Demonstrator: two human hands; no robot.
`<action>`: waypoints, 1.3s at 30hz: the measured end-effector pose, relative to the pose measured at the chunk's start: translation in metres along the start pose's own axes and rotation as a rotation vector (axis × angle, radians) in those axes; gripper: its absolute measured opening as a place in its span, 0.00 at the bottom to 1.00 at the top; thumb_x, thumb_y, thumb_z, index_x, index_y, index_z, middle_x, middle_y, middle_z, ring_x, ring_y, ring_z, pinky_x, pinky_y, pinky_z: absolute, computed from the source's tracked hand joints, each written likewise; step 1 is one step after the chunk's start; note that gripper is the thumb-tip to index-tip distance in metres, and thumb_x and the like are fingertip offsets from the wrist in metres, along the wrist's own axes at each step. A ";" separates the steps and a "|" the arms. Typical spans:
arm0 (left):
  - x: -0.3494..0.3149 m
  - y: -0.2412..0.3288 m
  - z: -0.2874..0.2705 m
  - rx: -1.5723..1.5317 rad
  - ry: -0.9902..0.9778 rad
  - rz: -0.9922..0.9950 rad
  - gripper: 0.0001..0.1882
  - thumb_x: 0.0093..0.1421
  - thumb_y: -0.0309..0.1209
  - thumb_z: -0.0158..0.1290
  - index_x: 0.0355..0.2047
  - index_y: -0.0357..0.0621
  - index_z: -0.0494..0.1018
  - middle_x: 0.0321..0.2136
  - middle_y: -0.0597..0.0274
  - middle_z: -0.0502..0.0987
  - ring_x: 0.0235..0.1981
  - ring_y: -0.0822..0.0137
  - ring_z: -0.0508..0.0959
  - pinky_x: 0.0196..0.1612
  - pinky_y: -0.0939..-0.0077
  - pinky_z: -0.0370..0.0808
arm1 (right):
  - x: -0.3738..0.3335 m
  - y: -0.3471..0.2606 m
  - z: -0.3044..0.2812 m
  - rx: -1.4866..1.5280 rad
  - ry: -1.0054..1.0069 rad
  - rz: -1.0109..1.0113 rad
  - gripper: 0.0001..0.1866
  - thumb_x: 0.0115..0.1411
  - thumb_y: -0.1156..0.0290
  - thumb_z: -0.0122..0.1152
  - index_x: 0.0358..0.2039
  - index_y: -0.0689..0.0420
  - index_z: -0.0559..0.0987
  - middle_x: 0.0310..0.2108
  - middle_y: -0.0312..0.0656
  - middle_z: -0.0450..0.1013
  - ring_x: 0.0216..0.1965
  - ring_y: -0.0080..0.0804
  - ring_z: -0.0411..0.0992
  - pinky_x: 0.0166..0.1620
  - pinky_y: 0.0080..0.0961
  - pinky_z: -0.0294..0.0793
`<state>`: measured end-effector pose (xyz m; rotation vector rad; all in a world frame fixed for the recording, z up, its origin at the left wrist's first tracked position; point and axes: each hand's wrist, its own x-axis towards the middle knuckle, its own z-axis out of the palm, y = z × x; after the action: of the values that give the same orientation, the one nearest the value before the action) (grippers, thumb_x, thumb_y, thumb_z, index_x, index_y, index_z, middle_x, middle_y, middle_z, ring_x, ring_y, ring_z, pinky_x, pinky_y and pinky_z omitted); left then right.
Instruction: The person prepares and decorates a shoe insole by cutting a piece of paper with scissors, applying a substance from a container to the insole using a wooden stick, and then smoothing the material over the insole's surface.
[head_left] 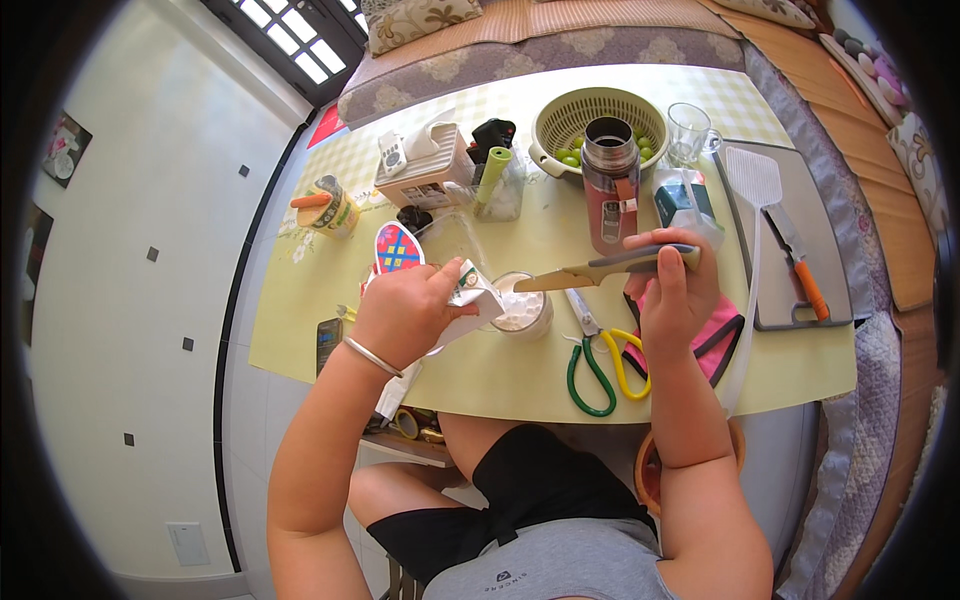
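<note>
My left hand (pixel 405 310) is closed around a small white carton (pixel 482 303), tipped so that one end meets the rim of a glass (pixel 523 318). White, frothy or lumpy contents show in the glass. In my right hand (pixel 680 290) is a knife (pixel 572 278) with a grey and yellowish handle, held level. Its tan blade points left, with the tip above the glass. Scissors (pixel 598 368) with green and yellow handles lie just right of the glass. Beside them, partly behind my right wrist, is a pink cloth with black edging (pixel 715 335).
Behind stand a red thermos without its lid (pixel 610 195), a colander (pixel 545 130) of green fruit, a glass mug (pixel 690 135) and a tissue box (pixel 430 165). At right, a cutting board (pixel 800 220) holds a white spatula and an orange-handled knife (pixel 808 290). A phone (pixel 328 340) lies left.
</note>
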<state>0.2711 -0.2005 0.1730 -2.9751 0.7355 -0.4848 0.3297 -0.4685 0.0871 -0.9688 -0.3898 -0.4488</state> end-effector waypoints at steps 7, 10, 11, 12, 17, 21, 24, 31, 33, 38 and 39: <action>-0.003 -0.002 0.000 -0.025 -0.021 -0.062 0.27 0.48 0.38 0.67 0.48 0.41 0.75 0.25 0.55 0.77 0.25 0.54 0.77 0.28 0.65 0.74 | 0.000 0.006 -0.002 0.004 -0.010 -0.012 0.08 0.68 0.72 0.51 0.44 0.63 0.71 0.37 0.48 0.78 0.21 0.16 0.69 0.24 0.12 0.68; -0.004 -0.003 0.000 -0.031 -0.033 -0.096 0.27 0.49 0.38 0.67 0.48 0.40 0.75 0.26 0.54 0.78 0.26 0.53 0.78 0.29 0.64 0.75 | 0.000 0.006 -0.002 0.008 -0.010 -0.008 0.08 0.68 0.72 0.51 0.44 0.63 0.71 0.37 0.48 0.78 0.21 0.16 0.69 0.24 0.12 0.68; -0.004 -0.003 -0.001 -0.035 -0.041 -0.119 0.27 0.49 0.38 0.67 0.48 0.40 0.75 0.27 0.53 0.78 0.26 0.53 0.78 0.30 0.64 0.75 | 0.000 0.006 -0.002 0.012 -0.011 -0.007 0.08 0.68 0.72 0.51 0.44 0.63 0.71 0.37 0.48 0.78 0.21 0.16 0.69 0.24 0.12 0.68; -0.004 -0.003 -0.002 -0.039 -0.049 -0.142 0.27 0.50 0.38 0.66 0.48 0.40 0.75 0.28 0.53 0.78 0.27 0.53 0.78 0.30 0.64 0.75 | 0.000 0.006 -0.003 0.015 -0.011 -0.007 0.08 0.68 0.72 0.51 0.44 0.63 0.71 0.37 0.48 0.78 0.21 0.16 0.69 0.24 0.12 0.68; -0.008 -0.005 -0.001 -0.233 0.008 -0.180 0.24 0.53 0.33 0.64 0.49 0.38 0.75 0.34 0.48 0.80 0.31 0.54 0.80 0.34 0.69 0.76 | 0.000 0.006 -0.002 0.005 -0.022 0.000 0.08 0.68 0.72 0.51 0.43 0.63 0.72 0.37 0.47 0.78 0.21 0.15 0.69 0.25 0.11 0.69; -0.014 -0.003 0.003 -0.532 0.068 -0.334 0.22 0.57 0.37 0.62 0.48 0.38 0.76 0.33 0.49 0.80 0.32 0.56 0.81 0.38 0.68 0.76 | 0.000 0.006 -0.002 0.015 -0.010 0.003 0.08 0.68 0.73 0.52 0.43 0.63 0.72 0.37 0.47 0.78 0.21 0.15 0.69 0.25 0.11 0.69; -0.022 -0.009 0.009 -0.715 0.074 -0.524 0.19 0.58 0.36 0.61 0.46 0.36 0.76 0.34 0.52 0.81 0.33 0.64 0.81 0.39 0.72 0.76 | 0.000 0.007 -0.002 0.019 -0.003 0.014 0.08 0.68 0.72 0.51 0.43 0.63 0.72 0.37 0.47 0.78 0.21 0.15 0.69 0.25 0.11 0.69; -0.021 -0.003 0.004 -0.993 -0.009 -0.701 0.19 0.63 0.40 0.57 0.46 0.36 0.77 0.34 0.62 0.81 0.33 0.72 0.79 0.37 0.77 0.75 | 0.001 0.008 -0.003 0.003 -0.006 0.016 0.08 0.69 0.71 0.51 0.43 0.63 0.72 0.37 0.47 0.78 0.21 0.15 0.69 0.25 0.12 0.69; -0.029 -0.004 0.010 -1.208 -0.040 -0.840 0.20 0.64 0.41 0.56 0.46 0.36 0.76 0.34 0.62 0.81 0.33 0.73 0.79 0.37 0.78 0.75 | 0.001 0.008 -0.003 0.001 -0.003 0.020 0.08 0.69 0.71 0.51 0.43 0.62 0.72 0.36 0.46 0.78 0.21 0.15 0.69 0.25 0.12 0.69; -0.039 0.000 0.033 -1.720 0.086 -1.015 0.18 0.67 0.39 0.53 0.46 0.36 0.75 0.36 0.60 0.81 0.35 0.70 0.81 0.39 0.75 0.78 | 0.001 0.011 -0.002 0.003 0.002 0.033 0.08 0.69 0.71 0.51 0.43 0.62 0.72 0.36 0.46 0.78 0.21 0.15 0.69 0.24 0.12 0.68; -0.040 0.003 0.036 -1.795 0.112 -1.038 0.17 0.67 0.39 0.52 0.46 0.36 0.75 0.37 0.60 0.81 0.36 0.69 0.81 0.40 0.74 0.78 | 0.002 0.012 -0.003 0.001 0.003 0.036 0.08 0.69 0.71 0.51 0.43 0.62 0.72 0.36 0.47 0.78 0.21 0.16 0.69 0.24 0.12 0.68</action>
<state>0.2474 -0.1857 0.1274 -4.7257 -1.3891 0.3516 0.3375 -0.4653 0.0786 -0.9727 -0.3690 -0.4173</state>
